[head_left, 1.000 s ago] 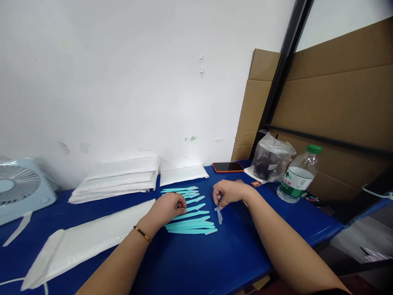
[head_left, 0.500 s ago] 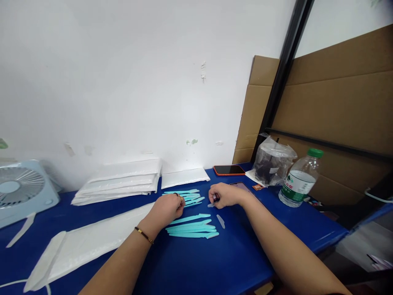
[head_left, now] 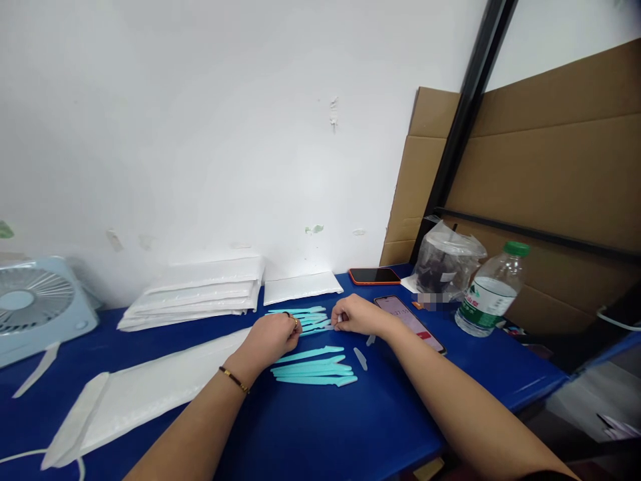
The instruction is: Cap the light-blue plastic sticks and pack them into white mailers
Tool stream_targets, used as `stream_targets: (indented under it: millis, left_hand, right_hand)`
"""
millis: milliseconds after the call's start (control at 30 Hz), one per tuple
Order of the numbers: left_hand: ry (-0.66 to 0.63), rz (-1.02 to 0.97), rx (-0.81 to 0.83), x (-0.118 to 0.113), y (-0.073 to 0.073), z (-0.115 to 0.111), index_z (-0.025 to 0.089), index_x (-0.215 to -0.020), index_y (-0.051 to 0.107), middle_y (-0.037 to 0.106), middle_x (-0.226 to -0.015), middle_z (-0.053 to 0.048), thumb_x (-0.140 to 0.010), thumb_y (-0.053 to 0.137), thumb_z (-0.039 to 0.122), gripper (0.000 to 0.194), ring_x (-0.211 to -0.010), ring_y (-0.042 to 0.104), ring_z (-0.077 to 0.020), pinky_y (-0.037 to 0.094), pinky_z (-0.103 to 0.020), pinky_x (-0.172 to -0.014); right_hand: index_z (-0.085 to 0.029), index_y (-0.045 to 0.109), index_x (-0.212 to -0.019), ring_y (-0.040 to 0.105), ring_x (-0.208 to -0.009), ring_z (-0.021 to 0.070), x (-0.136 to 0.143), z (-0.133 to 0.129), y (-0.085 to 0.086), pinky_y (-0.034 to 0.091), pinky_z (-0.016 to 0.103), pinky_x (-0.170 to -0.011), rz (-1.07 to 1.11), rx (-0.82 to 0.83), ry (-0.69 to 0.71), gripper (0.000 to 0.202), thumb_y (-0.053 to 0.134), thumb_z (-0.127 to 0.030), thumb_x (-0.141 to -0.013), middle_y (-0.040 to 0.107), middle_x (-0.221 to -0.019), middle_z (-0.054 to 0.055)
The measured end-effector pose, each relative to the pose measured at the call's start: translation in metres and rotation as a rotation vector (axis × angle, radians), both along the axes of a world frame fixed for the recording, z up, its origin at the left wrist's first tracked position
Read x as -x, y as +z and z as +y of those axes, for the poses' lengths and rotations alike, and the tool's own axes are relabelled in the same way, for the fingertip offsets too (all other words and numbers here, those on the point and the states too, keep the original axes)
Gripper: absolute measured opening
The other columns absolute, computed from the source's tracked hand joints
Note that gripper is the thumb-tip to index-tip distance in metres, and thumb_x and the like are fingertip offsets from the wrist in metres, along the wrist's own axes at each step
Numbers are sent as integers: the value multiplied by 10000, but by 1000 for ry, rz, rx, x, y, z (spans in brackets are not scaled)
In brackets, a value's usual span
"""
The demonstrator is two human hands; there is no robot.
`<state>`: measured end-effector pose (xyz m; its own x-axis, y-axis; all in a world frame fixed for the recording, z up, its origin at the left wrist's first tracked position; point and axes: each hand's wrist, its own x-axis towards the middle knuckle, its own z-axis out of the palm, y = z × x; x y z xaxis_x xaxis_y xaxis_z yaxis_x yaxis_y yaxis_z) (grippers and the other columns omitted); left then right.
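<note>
My left hand (head_left: 275,332) is closed over the handle ends of teal eyebrow razors, with one razor (head_left: 313,331) pinched in its fingers and pointing right. At that razor's blade end, my right hand (head_left: 354,314) is closed in a pinch on a small clear blade cap (head_left: 329,327); the fingertips partly hide it. More teal razors (head_left: 300,311) lie just behind my left hand. A front group of teal razors (head_left: 313,369) is spread on the blue table (head_left: 320,427). Right of these lie two loose clear caps, one larger (head_left: 360,359) and one small (head_left: 371,340).
White padded mailers (head_left: 195,294) are stacked by the wall, and another long mailer (head_left: 150,387) lies left. A fan (head_left: 35,307) stands far left. Two phones, one lit (head_left: 408,324) and one dark (head_left: 374,276), a bagged cup (head_left: 445,260) and a water bottle (head_left: 488,294) are right.
My right hand has moved left with the clear cap, up to the razor's blade end. This uncovers the lit phone and a small loose cap. My left hand stays nearly still.
</note>
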<state>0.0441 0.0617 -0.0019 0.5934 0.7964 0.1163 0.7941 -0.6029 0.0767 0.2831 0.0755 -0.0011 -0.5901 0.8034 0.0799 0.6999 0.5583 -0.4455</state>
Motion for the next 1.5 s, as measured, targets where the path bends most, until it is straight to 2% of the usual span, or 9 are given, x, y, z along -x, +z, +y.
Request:
stream_targets:
  millis: [233, 367, 500, 600, 767, 967, 1333, 1433, 1500]
  left_hand:
    - [7, -30, 40, 2, -2, 3, 216, -757, 635, 633, -753, -42, -769, 441, 201, 195, -734, 574, -181, 375, -256, -650]
    - [71, -143, -55, 2, 2, 3, 216, -927, 641, 626, -965, -65, -793, 456, 237, 229, -889, 558, -205, 383, -286, -760]
    - [-29, -217, 166, -1, 8, -6, 228, -835, 649, 629, -864, -27, -763, 518, 375, 210, -755, 565, -165, 391, -243, -634]
    - [-76, -208, 324, -3, 7, -10, 232, -777, 648, 634, -778, -1, -690, 595, 400, 196, -680, 560, -143, 364, -220, -553]
    - [47, -216, 352, -3, 0, -6, 220, -695, 617, 639, -689, 16, -712, 562, 341, 135, -621, 551, -130, 331, -217, -506]
    - [96, -302, 370, 0, -7, 1, 215, -726, 612, 644, -701, 16, -710, 566, 339, 134, -634, 565, -127, 351, -211, -529]
    - [102, -251, 256, -6, -9, 1, 219, -744, 608, 644, -742, 3, -735, 544, 301, 105, -691, 568, -149, 356, -231, -570]
    - [147, -282, 71, -6, -5, 0, 215, -877, 611, 634, -907, -34, -731, 542, 255, 167, -844, 564, -183, 384, -258, -682]
    - [128, -312, 68, -5, 1, -3, 212, -913, 611, 616, -942, -40, -741, 535, 286, 203, -844, 557, -181, 392, -262, -698]
  right_hand:
    - [-166, 703, -799, 576, -639, 113, 16, 1, -5, 397, 190, -592, 50, -26, 32, 130, 613, -209, -716, 667, -757, 25]
    - [-184, 706, -851, 579, -717, 121, -5, -2, 9, 412, 196, -642, 63, -14, 26, 167, 600, -227, -729, 658, -830, 28]
    - [-206, 715, -828, 557, -672, 118, -42, -8, 25, 388, 189, -556, -116, 133, 17, 228, 705, -258, -606, 632, -807, 10]
    - [-220, 718, -766, 558, -650, 127, -53, -8, 26, 338, 187, -481, -262, 236, -32, 233, 741, -277, -541, 634, -752, -5]
    - [-193, 690, -740, 544, -598, 117, -36, -4, 14, 327, 185, -460, -202, 219, -71, 203, 708, -326, -588, 624, -663, -10]
    - [-161, 684, -749, 532, -572, 98, -17, -6, 11, 362, 179, -499, -20, 229, -28, 207, 669, -337, -643, 631, -642, -3]
    - [-155, 701, -763, 538, -567, 96, 7, -3, -5, 366, 177, -511, 95, 117, 14, 140, 643, -249, -677, 624, -617, -7]
    - [-165, 703, -827, 554, -634, 99, -3, -3, 2, 395, 181, -573, 122, 74, 25, 163, 638, -228, -692, 636, -730, 11]
    - [-179, 707, -856, 541, -663, 98, -15, -6, 10, 401, 183, -592, 95, 92, 118, 223, 695, -261, -649, 618, -809, 18]
